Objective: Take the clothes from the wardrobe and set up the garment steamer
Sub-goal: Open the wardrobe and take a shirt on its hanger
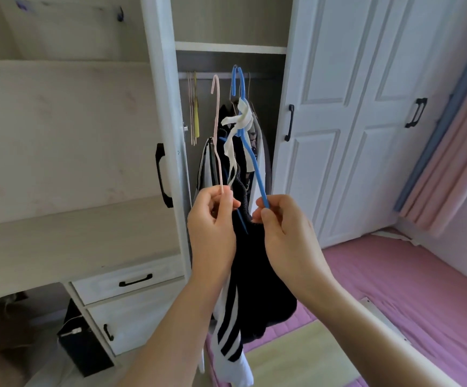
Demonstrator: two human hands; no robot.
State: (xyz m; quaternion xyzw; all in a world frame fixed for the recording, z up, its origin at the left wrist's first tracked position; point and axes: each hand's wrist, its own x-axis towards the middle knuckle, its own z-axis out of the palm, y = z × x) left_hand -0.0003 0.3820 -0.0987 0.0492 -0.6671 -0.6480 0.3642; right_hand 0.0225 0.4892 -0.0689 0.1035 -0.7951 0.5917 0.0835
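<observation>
At the far left stands a pale desk unit with a drawer (127, 280) that has a dark handle, and below it a black bag (80, 340) sits on the floor beside the cabinet. Next comes the open wardrobe door (159, 113) with its black handle, and behind it the wardrobe (231, 47) interior, where a few bare thin hangers (192, 107) hang from the rail at the left end. In front of the opening the left hand (212, 227) pinches the lower end of a pink hanger (216, 127) between thumb and fingers, the hook pointing up and free of the rail. Between the two hands hangs a dark garment (257, 275) with white stripes down its side, drooping below the wrists toward the floor; its white drawstring (239, 121) is tangled around the neck of the blue hanger (250, 152). More clothes (257, 141) remain hanging inside the wardrobe just behind. The right hand (285, 233) grips the lower arm of the blue hanger with thumb and curled fingers, its hook raised near the rail; whether it touches the rail cannot be told. Further right are the closed white wardrobe doors (366, 107) with black handles, a pink mat (394, 289) on the floor, and a pink curtain (450, 141) at the window edge.
</observation>
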